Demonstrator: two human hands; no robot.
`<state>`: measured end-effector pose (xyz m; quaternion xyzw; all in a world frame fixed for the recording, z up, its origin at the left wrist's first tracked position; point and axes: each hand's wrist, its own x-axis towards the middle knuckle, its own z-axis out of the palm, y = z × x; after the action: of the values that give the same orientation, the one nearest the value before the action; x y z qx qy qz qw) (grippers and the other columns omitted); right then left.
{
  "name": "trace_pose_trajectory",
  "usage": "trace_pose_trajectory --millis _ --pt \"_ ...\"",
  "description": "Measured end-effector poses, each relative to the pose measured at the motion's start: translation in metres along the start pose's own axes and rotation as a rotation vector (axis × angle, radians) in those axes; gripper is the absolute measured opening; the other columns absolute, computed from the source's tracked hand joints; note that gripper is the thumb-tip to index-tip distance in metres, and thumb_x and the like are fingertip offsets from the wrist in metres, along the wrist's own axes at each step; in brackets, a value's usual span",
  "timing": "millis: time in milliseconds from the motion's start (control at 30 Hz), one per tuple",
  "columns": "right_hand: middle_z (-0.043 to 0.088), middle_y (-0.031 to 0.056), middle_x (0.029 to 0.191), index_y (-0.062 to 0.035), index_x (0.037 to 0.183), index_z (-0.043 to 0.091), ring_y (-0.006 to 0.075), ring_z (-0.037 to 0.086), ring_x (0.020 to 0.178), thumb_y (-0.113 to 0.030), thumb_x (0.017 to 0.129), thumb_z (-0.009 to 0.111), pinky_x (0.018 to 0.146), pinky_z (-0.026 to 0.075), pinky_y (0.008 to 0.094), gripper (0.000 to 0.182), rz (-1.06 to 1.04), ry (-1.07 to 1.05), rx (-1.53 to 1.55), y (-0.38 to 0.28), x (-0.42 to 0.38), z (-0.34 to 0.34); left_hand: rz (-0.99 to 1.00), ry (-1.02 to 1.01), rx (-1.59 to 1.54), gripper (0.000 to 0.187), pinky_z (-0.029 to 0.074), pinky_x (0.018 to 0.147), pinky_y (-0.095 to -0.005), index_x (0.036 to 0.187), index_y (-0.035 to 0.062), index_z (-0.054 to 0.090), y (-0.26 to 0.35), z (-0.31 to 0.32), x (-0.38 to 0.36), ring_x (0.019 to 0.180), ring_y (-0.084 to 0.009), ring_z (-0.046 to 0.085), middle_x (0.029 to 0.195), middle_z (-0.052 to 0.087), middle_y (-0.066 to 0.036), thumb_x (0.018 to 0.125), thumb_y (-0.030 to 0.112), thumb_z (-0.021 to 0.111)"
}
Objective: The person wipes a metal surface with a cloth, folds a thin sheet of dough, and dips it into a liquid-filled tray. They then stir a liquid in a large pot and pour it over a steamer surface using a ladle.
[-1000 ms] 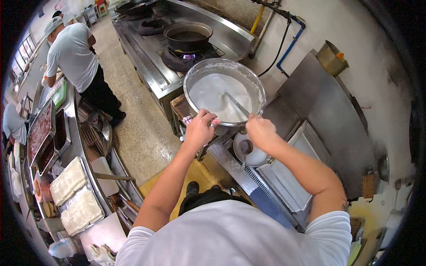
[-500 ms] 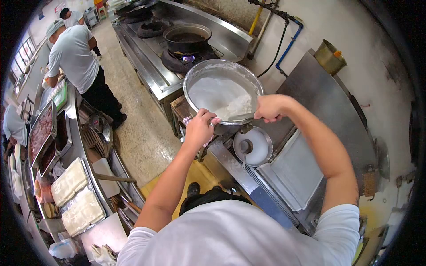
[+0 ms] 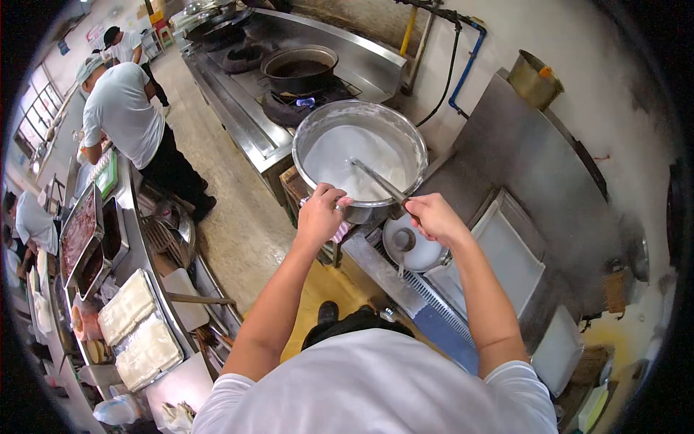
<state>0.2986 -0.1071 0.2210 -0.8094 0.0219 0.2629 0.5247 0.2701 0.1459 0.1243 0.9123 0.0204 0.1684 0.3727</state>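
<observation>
A large round metal pot (image 3: 421, 134) holds white liquid (image 3: 329, 155), with white residue along its inner wall. My left hand (image 3: 322, 213) is closed on the near-left rim, where a pink-and-white cloth (image 3: 340, 231) shows just below. In my right hand (image 3: 434, 217) is the handle of a long metal utensil (image 3: 381, 179). It slants over the near-right rim, its far end dipping into the liquid, so the shape of that end is hidden. Under my right wrist, a smaller pan (image 3: 426, 252) of white liquid contains a ladle (image 3: 403, 239).
Beyond the pot, a dark wok-like pan (image 3: 300, 72) sits over a lit burner on the steel stove (image 3: 246, 119). White-coated trays (image 3: 499, 267) lie at right. On the left counter are trays of dark red food (image 3: 79, 231) and pale slabs (image 3: 126, 307). A co-worker (image 3: 126, 108) bends over that counter.
My right hand has swung down and toward me, so the utensil now points into the middle of the pot instead of lying along the near rim. My left hand stays on the rim.
</observation>
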Motion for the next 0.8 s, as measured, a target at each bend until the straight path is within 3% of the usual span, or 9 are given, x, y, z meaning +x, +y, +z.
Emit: trace_pose_trajectory --millis 133,167,267,400,433,533,567,667,800 --pt "0.058 0.0009 0.066 -0.0008 0.098 0.07 0.0105 0.048 0.049 -0.025 0.101 0.057 0.044 0.037 0.0315 0.028 -0.116 0.08 -0.002 0.036 -0.001 -0.005 0.005 0.013 0.008 0.025 0.053 0.082 -0.0409 0.104 0.0108 0.075 0.001 0.002 0.001 0.097 -0.032 0.068 0.111 0.067 -0.008 0.094 0.033 0.069" --pt "0.061 0.0016 0.067 -0.0012 0.099 0.071 0.012 0.054 0.056 -0.024 0.1 0.057 0.052 0.041 0.0323 0.027 -0.12 0.105 -0.046 0.042 -0.003 -0.007 0.006 0.01 0.008 0.026 0.053 0.083 -0.0417 0.105 0.011 0.075 0.001 0.002 0.001 0.097 -0.0328 0.068 0.112 0.067 -0.007 0.095 0.034 0.069" --pt "0.063 0.0044 0.068 -0.0006 0.097 0.07 0.0127 0.057 0.061 -0.024 0.099 0.058 0.055 0.044 0.0329 0.026 -0.292 0.191 -0.109 0.065 -0.008 -0.009 0.001 0.005 0.008 0.027 0.054 0.084 -0.0433 0.106 0.0109 0.075 0.003 0.002 0.0 0.098 -0.0339 0.068 0.115 0.066 -0.007 0.095 0.035 0.067" --pt "0.066 0.0088 0.071 -0.0005 0.121 0.069 0.0147 0.06 0.063 -0.019 0.097 0.061 0.063 0.049 0.0342 0.032 -0.344 0.263 -0.105 0.077 -0.032 -0.009 -0.014 0.065 0.072 0.024 0.055 0.084 -0.0417 0.106 0.0094 0.075 0.016 0.007 0.0 0.096 -0.0326 0.069 0.116 0.067 -0.01 0.094 0.029 0.07" --pt "0.072 0.0168 0.083 0.0013 0.131 0.064 0.0235 0.069 0.074 -0.018 0.096 0.063 0.072 0.053 0.0364 0.04 -0.368 0.266 -0.135 0.083 -0.035 -0.011 -0.018 0.091 0.104 0.023 0.055 0.084 -0.041 0.107 0.0092 0.075 0.021 0.01 -0.001 0.095 -0.0324 0.069 0.116 0.067 -0.011 0.093 0.027 0.071" --pt "0.064 0.0047 0.076 0.0057 0.129 0.063 0.0115 0.057 0.071 -0.017 0.098 0.061 0.067 0.048 0.03 0.039 -0.472 0.372 -0.141 0.1 -0.048 -0.008 0.045 0.041 0.109 0.028 0.055 0.087 -0.0408 0.113 0.0093 0.074 0.064 0.028 -0.007 0.099 -0.0324 0.069 0.125 0.064 -0.013 0.089 0.024 0.075" --pt "0.067 0.0077 0.081 0.0065 0.135 0.059 0.0124 0.06 0.073 -0.015 0.097 0.062 0.069 0.049 0.0299 0.043 -0.466 0.357 -0.126 0.105 -0.053 -0.01 0.11 -0.019 0.076 0.038 0.054 0.093 -0.0441 0.117 0.0082 0.071 0.092 0.029 -0.012 0.111 -0.0392 0.064 0.134 0.057 -0.019 0.081 0.017 0.078" --pt "0.069 0.0099 0.083 0.009 0.134 0.057 0.0121 0.062 0.075 -0.012 0.097 0.061 0.071 0.05 0.0299 0.043 -0.573 0.416 -0.13 0.118 -0.068 -0.014 0.551 -0.076 -0.043 0.054 0.042 0.109 -0.0527 0.119 0.0097 0.07 0.133 0.067 -0.013 0.131 -0.0429 0.049 0.143 0.051 -0.021 0.066 0.01 0.079" --pt "0.072 0.0149 0.102 0.0059 0.145 0.049 0.014 0.065 0.077 -0.008 0.097 0.056 0.061 0.053 0.0277 0.05 -0.246 0.145 0.2 0.097 -0.119 -0.037 0.855 -0.184 -0.083 0.035 0.034 0.117 -0.0553 0.1 0.0088 0.075 0.17 0.096 -0.008 0.144 -0.0396 0.04 0.155 0.044 -0.016 0.065 0.01 0.076"
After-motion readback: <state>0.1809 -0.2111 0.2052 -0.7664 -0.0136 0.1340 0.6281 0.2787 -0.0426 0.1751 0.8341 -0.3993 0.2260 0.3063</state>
